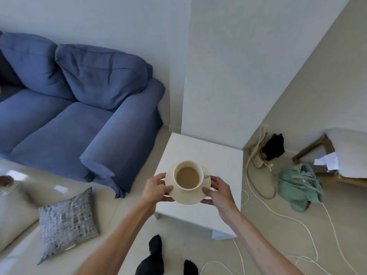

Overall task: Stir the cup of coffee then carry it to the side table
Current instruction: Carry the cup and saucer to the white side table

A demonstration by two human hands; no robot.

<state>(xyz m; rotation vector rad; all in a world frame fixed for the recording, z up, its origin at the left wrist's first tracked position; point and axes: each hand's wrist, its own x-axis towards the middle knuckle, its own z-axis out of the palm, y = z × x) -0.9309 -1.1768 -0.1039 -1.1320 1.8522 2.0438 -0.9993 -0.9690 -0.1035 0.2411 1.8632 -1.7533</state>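
A blue two-seat sofa (pixel 69 108) with two loose back cushions stands against the white wall (pixel 218 56) at upper left, and a grey-and-white patterned cushion (pixel 67 225) lies flat on a pale surface at lower left. To the right, white cords (pixel 297 221) trail in loops across the beige floor (pixel 258 225), passing a crumpled teal bag (pixel 299 185). A black item (pixel 273 146) sits at the base of the wall, and a wooden frame (pixel 315 145) with white paper (pixel 327 160) beside it occupies the far right.
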